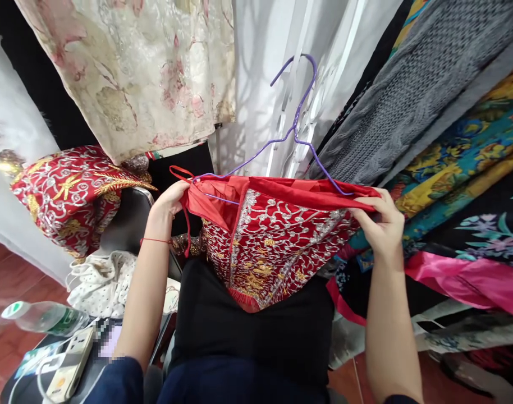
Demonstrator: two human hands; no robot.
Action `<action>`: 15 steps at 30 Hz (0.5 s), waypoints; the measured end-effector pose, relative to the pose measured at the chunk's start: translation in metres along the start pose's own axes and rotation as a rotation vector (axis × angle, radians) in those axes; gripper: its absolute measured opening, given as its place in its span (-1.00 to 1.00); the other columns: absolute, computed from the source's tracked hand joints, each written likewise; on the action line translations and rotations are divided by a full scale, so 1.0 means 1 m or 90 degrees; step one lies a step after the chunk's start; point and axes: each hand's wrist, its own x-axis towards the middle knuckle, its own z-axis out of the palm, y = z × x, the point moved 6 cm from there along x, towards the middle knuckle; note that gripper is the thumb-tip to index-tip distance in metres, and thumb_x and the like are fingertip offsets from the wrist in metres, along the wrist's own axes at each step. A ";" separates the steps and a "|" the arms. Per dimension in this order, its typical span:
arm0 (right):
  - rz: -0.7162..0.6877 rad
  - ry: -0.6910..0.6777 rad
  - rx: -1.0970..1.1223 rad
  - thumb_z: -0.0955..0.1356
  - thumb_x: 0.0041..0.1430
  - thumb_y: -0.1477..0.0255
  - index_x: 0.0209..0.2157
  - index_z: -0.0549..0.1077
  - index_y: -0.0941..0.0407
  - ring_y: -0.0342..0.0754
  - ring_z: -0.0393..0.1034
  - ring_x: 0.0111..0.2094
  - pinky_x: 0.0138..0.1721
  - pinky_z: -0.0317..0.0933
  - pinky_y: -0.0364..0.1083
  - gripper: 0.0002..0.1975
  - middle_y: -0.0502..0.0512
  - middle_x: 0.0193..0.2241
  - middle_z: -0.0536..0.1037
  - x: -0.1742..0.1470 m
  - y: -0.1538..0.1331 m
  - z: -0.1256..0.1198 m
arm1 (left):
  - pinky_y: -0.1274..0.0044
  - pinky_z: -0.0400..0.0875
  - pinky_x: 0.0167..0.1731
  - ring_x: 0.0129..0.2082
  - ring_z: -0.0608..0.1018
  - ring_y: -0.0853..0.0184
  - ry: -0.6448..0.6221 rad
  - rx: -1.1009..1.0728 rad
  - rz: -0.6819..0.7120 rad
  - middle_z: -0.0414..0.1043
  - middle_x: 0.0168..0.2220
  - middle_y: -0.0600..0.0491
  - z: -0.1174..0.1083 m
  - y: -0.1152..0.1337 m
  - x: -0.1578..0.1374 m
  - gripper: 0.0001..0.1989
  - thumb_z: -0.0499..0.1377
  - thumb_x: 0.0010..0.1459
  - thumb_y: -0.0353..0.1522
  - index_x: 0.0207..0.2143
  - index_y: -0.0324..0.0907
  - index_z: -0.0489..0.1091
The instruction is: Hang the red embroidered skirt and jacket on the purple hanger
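Note:
A red embroidered skirt (277, 241) with silver and gold thread hangs over my lap, its plain red waistband stretched between my hands. My left hand (172, 201) is closed on the waistband's left end, where a thin red tie loops up and dangles down. At the right end, my right hand (380, 219) pinches the band between thumb and fingers. A purple wire hanger (293, 133) stands up behind the skirt. Its lower ends meet the waistband near both hands, and part of its bottom bar shows inside the skirt's opening. The rest of the bar is hidden by cloth.
Another red embroidered garment (75, 191) drapes over a dark chair at left. Below it lie white dotted cloth (107, 280), a plastic bottle (48, 318) and a power strip (69, 365). A floral cloth (147, 73) hangs above; grey knit (408, 95) and patterned clothes hang at right.

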 end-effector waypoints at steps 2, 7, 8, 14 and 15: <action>0.013 -0.024 0.027 0.45 0.12 0.23 -0.35 0.57 0.01 0.08 0.45 -0.12 -0.02 0.33 0.12 -0.85 0.09 -0.25 0.54 -0.006 0.009 0.003 | 0.38 0.46 -0.33 -0.45 0.52 0.25 -0.002 -0.017 -0.045 0.42 -0.56 -0.03 0.007 -0.014 -0.006 -0.93 0.19 0.04 -0.40 -0.44 -0.24 0.43; 0.060 -0.012 0.025 0.46 0.11 0.27 -0.35 0.57 0.07 -0.01 0.44 -0.25 -0.13 0.33 0.03 -0.85 0.07 -0.32 0.53 -0.040 0.017 0.005 | 0.45 0.44 -0.30 -0.42 0.51 0.30 0.014 -0.022 -0.031 0.41 -0.53 0.05 0.033 -0.036 -0.028 -0.95 0.20 0.00 -0.40 -0.46 -0.20 0.37; 0.067 0.011 0.014 0.47 0.10 0.27 -0.35 0.57 0.08 -0.02 0.43 -0.26 -0.14 0.33 0.02 -0.84 0.06 -0.32 0.52 -0.049 0.013 0.001 | 0.48 0.42 -0.29 -0.41 0.51 0.32 0.016 -0.010 0.000 0.42 -0.51 0.06 0.037 -0.035 -0.033 -0.95 0.19 0.01 -0.39 -0.46 -0.19 0.36; 0.079 0.014 -0.023 0.48 0.13 0.32 -0.20 0.55 0.06 -0.04 0.45 -0.26 -0.13 0.33 -0.01 -0.80 0.06 -0.30 0.55 -0.099 -0.043 -0.032 | 0.52 0.38 -0.23 -0.28 0.50 0.32 -0.052 0.282 0.216 0.52 -0.29 0.04 0.048 0.004 -0.072 -0.80 0.12 0.09 -0.31 -0.26 -0.21 0.43; 0.072 -0.019 -0.033 0.48 0.14 0.32 -0.20 0.55 0.06 -0.05 0.45 -0.29 -0.16 0.34 -0.02 -0.81 0.06 -0.31 0.55 -0.104 -0.054 -0.035 | 0.51 0.39 -0.23 -0.27 0.52 0.30 -0.103 0.338 0.192 0.53 -0.25 0.02 0.051 0.006 -0.081 -0.76 0.13 0.07 -0.31 -0.21 -0.21 0.44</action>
